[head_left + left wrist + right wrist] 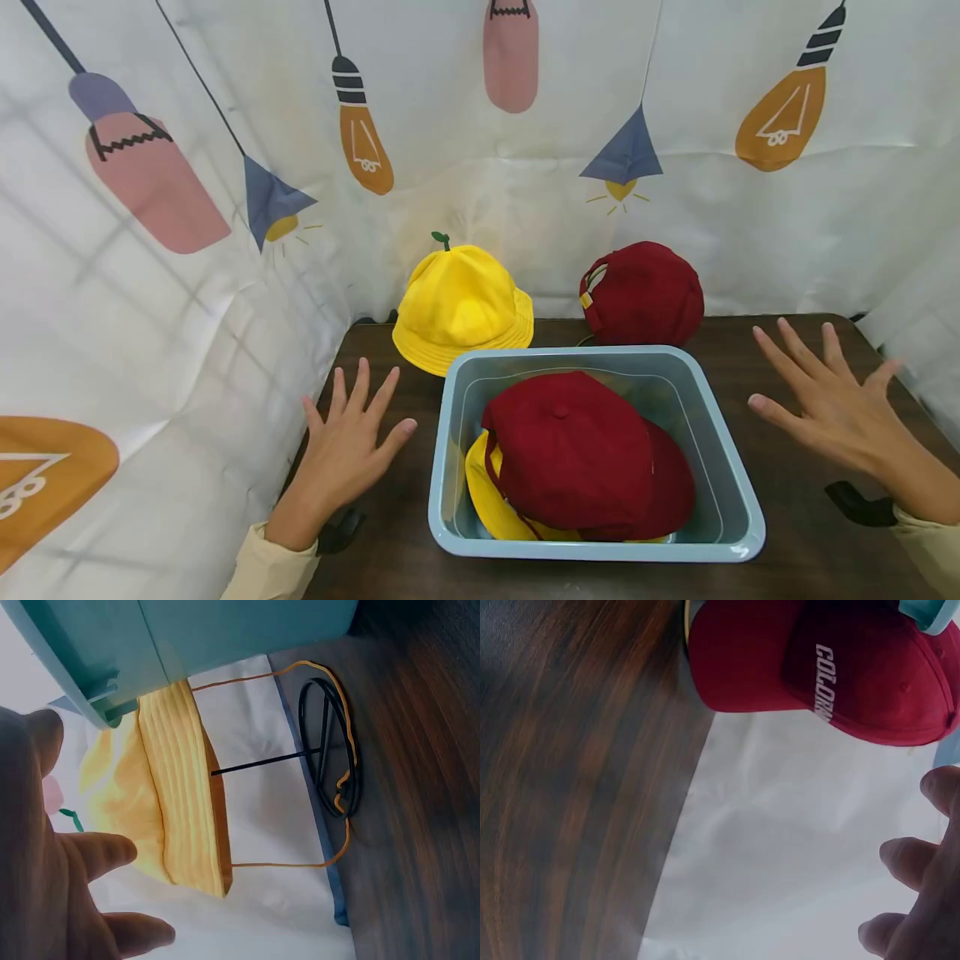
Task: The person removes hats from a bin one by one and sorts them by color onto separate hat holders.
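Observation:
A light blue plastic bin [600,552] stands on the table, with a dark red cap [573,454] lying over a yellow hat [487,492] inside it. My left hand [345,454], fingers spread and holding nothing, is left of the bin. On the bin's other side, my right hand [843,408] is likewise spread, with nothing in it. Behind the bin a yellow bucket hat [465,292] with a green sprout on top sits on a black wire stand [322,750], its orange chin cord hanging down. Another red cap [648,292], with white lettering on its front, is at the back right.
The dark brown wooden table [397,533] carries everything. A white curtain [465,167] printed with hanging lamps and bulbs rises right behind the hats and along the left side. Dark bands [862,504] are worn at both wrists.

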A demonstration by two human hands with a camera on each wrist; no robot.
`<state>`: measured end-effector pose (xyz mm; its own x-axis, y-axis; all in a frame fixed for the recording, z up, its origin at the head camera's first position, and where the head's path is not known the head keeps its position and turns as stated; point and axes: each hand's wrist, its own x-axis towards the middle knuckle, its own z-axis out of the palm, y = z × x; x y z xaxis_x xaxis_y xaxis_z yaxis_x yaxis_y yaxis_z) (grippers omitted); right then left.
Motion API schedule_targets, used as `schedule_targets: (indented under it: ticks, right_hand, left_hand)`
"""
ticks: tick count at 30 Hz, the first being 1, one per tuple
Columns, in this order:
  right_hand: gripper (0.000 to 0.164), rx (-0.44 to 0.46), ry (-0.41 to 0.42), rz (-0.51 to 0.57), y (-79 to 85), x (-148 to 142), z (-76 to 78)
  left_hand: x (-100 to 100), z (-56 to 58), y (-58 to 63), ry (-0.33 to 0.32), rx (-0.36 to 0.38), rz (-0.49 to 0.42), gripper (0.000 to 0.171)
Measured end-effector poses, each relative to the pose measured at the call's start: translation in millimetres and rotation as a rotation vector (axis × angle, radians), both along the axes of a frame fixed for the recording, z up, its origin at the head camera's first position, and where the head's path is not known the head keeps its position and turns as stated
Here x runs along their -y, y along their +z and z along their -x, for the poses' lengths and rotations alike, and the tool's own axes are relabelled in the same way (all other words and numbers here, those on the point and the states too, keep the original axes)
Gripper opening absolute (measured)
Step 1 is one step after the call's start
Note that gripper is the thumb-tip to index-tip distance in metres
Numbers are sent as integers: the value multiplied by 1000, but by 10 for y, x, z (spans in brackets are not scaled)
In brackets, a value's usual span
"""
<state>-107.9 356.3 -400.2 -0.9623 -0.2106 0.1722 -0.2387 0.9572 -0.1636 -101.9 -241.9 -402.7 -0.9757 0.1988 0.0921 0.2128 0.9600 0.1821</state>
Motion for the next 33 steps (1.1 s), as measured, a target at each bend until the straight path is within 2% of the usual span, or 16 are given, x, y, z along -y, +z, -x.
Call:
schedule_targets:
  ticks: [10, 13, 17, 21, 24, 30, 33]
  right_hand:
    - [91, -57, 57, 61, 115, 136, -4]
    - [88, -70, 97, 110, 196, 241, -10]
    - [86, -127, 149, 155, 324, 443, -7]
    - [85, -225, 238, 164, 450, 695, 17]
    - [86, -252, 313, 159, 548, 878, 33]
    - [89, -232, 436, 115, 670, 1220, 40]
    - [84, -194, 472, 101, 694, 1359, 19]
  left_hand:
    - [-84, -9, -4, -55, -112, -131, 65]
    - [-133, -14, 16, -91, -148, -229, 59]
    - [-235, -22, 43, -125, -148, -409, 51]
    - [-366, -41, 64, -145, -102, -554, 46]
    - [-461, -66, 69, -148, -29, -639, 47]
    - [-594, -111, 58, -131, 137, -768, 56]
    - [-619, -115, 40, -133, 190, -810, 59]
